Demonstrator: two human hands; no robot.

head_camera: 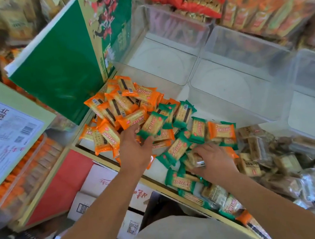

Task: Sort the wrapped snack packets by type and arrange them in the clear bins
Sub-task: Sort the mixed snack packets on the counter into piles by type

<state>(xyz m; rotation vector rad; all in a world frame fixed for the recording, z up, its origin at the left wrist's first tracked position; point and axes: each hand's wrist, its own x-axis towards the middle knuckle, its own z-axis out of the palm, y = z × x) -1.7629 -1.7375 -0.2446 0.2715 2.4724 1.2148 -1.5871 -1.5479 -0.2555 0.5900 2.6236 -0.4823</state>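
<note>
Left hand [134,146] in the heap, fingers pinching one green packet [152,126] just right of the orange packets [119,104] piled against the green carton [57,72]. Right hand [216,161] further right of the carton, fingers curled down among loose green packets [178,148] on the bench [157,171]; whether they grip anything, I cannot tell. Clear bins [234,90] sit beyond.

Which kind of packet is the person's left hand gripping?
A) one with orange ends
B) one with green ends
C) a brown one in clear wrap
B: the left hand pinches a green-ended packet between thumb and fingers, just beside the heap of orange packets.
</note>
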